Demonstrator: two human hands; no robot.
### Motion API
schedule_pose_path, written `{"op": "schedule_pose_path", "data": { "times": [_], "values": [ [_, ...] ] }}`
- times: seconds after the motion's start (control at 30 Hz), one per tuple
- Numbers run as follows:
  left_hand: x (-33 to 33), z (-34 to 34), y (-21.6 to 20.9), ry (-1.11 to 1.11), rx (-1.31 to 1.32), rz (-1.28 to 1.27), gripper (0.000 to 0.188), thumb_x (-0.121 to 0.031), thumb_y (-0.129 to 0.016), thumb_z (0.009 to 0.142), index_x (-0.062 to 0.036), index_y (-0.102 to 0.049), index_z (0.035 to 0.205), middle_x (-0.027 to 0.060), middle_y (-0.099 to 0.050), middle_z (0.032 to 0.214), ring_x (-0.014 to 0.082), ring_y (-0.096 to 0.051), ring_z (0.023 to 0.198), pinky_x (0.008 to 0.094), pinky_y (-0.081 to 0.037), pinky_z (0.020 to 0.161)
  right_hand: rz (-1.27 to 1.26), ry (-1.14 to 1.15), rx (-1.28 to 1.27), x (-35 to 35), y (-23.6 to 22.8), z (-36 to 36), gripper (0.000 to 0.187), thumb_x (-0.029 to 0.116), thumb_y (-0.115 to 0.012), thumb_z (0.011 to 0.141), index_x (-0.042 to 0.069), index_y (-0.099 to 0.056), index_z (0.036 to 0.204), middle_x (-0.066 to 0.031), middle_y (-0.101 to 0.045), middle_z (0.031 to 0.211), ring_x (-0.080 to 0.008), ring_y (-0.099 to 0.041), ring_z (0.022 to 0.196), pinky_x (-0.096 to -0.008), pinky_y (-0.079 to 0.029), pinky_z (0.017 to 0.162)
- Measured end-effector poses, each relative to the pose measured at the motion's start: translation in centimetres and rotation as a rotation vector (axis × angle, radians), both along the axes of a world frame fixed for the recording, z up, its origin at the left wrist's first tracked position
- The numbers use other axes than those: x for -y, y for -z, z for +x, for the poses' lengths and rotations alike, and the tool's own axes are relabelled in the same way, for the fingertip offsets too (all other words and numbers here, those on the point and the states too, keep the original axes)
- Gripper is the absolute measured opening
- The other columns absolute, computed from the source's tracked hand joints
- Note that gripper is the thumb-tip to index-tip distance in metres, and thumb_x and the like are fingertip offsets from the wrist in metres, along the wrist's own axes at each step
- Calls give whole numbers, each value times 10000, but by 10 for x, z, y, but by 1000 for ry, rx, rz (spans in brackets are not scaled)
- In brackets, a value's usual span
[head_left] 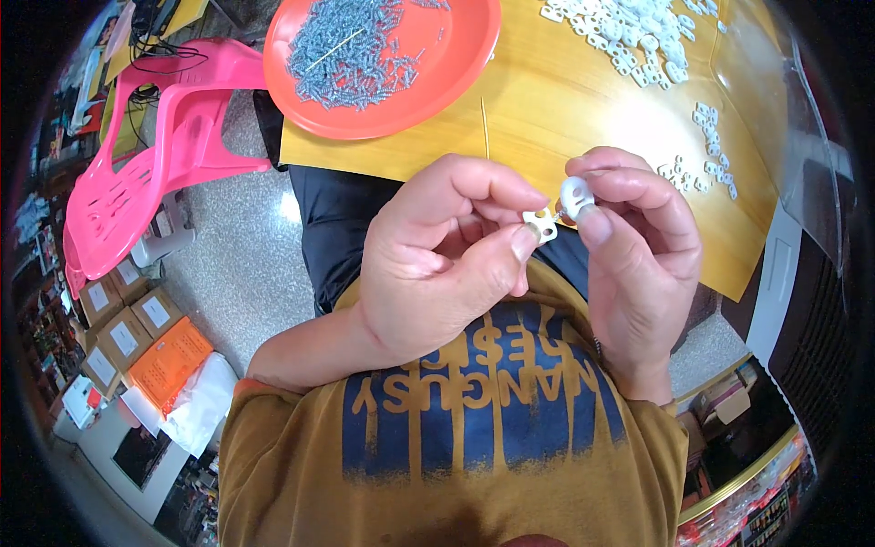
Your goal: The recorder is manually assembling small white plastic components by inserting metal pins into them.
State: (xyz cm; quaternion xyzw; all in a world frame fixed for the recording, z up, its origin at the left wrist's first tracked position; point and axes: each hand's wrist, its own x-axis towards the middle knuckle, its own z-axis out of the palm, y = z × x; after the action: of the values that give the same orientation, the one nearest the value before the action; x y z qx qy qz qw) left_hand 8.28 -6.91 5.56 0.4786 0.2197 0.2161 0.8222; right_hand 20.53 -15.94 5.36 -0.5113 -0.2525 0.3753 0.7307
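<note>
Both hands are raised close together in front of my chest, near the table's front edge. Between thumb and fingers, my left hand (456,242) pinches a small white plastic plate with holes (543,225). My right hand (643,242) grips a round white plastic piece with holes (574,195) between thumb and fingers. The two pieces nearly meet, and a small metal bit, perhaps a screw, shows between them. Whether they are joined I cannot tell.
A red plate (437,82) piled with grey screws (351,59) sits on the yellow wooden table (529,100). White plastic parts (638,36) lie heaped at the far right, with smaller groups nearer. A pink plastic chair (164,155) and cardboard boxes (128,337) stand at left.
</note>
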Motion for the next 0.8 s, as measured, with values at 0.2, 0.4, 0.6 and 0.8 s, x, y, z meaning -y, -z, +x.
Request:
{"op": "schedule_pose_path", "data": {
  "times": [0.2, 0.4, 0.6, 0.8],
  "values": [
    [-3, -1, 2, 19, -25, 181, 215, 78, -453, 792, 27, -472, 1001, 83, -527, 753, 87, -506, 565, 193, -425, 501, -19, 88, -69, 1, 2, 3, 182, -19, -543, 749, -23, -551, 930, -162, -519, 1032, -180, -514, 848, -294, -419, 769],
    [-2, -2, 1, 47, -5, 33, 238, 49, -480, 791, 32, -465, 1027, 93, -536, 821, 105, -534, 611, 205, -451, 558, -18, 97, -187, 1, 3, 3, 177, -32, -545, 755, -22, -562, 930, -151, -535, 1027, -171, -526, 871, -278, -426, 781],
    [-3, 0, 7, 42, -21, -15, 237, 36, -490, 801, 28, -450, 1035, 100, -544, 817, 118, -545, 629, 212, -463, 576, -16, 97, -287, 1, 5, 3, 173, -55, -558, 753, -26, -568, 924, -136, -549, 1020, -155, -543, 903, -261, -440, 805],
    [-5, 2, 10, -11, 2, -86, 121, -48, -468, 851, 1, -449, 959, 123, -559, 774, 136, -531, 537, 218, -448, 485, -37, 72, -349, 1, 6, 2, 175, -49, -562, 751, -27, -566, 925, -131, -550, 1020, -148, -550, 888, -261, -446, 800]
  ]
}}
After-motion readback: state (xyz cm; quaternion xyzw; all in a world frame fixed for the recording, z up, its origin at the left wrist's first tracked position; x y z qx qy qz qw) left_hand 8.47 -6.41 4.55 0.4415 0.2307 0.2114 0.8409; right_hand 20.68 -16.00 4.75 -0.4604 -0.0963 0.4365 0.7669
